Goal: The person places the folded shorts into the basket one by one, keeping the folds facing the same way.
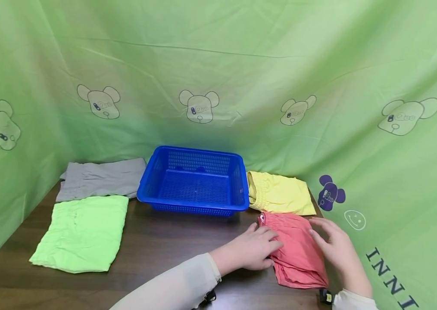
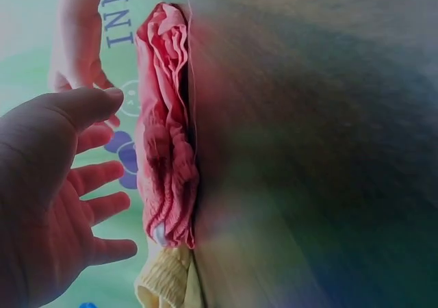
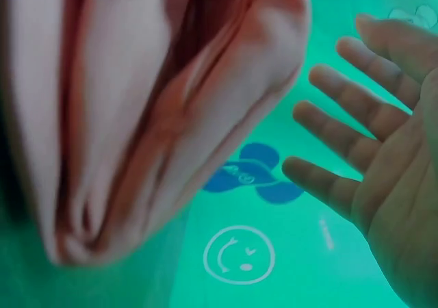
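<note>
A folded pair of coral-red elastic-waist pants (image 1: 298, 252) lies at the right side of the table. Over its left edge is my left hand (image 1: 255, 247), fingers relaxed and slightly spread. In the left wrist view, this hand (image 2: 55, 178) is beside the thick folded pile (image 2: 168, 123) with nothing in its grasp. My right hand (image 1: 336, 249) is at the pants' right edge, thumb and fingers apart. The right wrist view has its fingers (image 3: 342, 120) spread and straight, a gap away from the folded cloth (image 3: 157, 109).
An empty blue plastic basket (image 1: 195, 185) stands at the back middle. Folded yellow pants (image 1: 280, 193) lie right of it, behind the coral-red ones. Folded grey cloth (image 1: 104, 178) and neon-green pants (image 1: 82, 234) lie on the left. A green printed curtain (image 1: 218, 51) surrounds the brown table (image 1: 156, 254).
</note>
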Demonstrator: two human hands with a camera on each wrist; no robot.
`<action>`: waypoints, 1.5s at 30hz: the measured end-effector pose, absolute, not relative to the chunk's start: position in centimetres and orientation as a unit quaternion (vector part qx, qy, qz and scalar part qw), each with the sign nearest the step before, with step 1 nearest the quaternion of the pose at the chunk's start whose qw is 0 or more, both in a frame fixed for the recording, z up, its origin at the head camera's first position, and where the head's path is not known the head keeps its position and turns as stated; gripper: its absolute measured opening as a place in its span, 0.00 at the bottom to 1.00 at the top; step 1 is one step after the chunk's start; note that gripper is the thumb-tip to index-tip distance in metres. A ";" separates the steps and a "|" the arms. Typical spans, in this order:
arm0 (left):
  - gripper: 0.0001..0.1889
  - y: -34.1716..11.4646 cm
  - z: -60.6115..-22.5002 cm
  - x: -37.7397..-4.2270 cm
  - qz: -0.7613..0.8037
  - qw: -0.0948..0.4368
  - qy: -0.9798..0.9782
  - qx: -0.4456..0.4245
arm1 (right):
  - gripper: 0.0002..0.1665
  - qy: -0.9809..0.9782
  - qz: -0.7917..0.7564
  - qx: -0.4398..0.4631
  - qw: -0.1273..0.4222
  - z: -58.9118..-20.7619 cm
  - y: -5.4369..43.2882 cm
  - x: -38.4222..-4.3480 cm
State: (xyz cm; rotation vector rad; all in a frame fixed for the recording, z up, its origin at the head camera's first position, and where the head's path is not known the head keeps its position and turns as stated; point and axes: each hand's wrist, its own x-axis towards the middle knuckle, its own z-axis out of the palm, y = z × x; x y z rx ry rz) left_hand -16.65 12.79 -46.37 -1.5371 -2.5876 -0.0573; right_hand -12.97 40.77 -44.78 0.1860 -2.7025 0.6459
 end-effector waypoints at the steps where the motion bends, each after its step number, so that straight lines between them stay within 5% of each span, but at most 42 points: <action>1: 0.29 13.2 -46.5 -16.8 -0.020 0.064 -0.859 -0.508 | 0.20 -0.956 0.229 0.067 0.172 -44.9 41.0 -12.9; 11: 0.18 16.0 -46.2 -17.9 0.002 0.068 -0.845 -0.530 | 0.20 -0.952 0.246 0.106 0.145 -46.2 42.5 -12.8; 29: 0.16 17.5 -47.7 -18.7 0.023 0.021 -0.851 -0.524 | 0.20 -0.964 0.239 0.112 0.037 -46.9 42.0 -13.1; 45: 0.15 17.7 -47.5 -18.4 0.006 -0.017 -0.870 -0.493 | 0.17 -0.964 0.241 0.111 0.014 -47.5 41.3 -13.5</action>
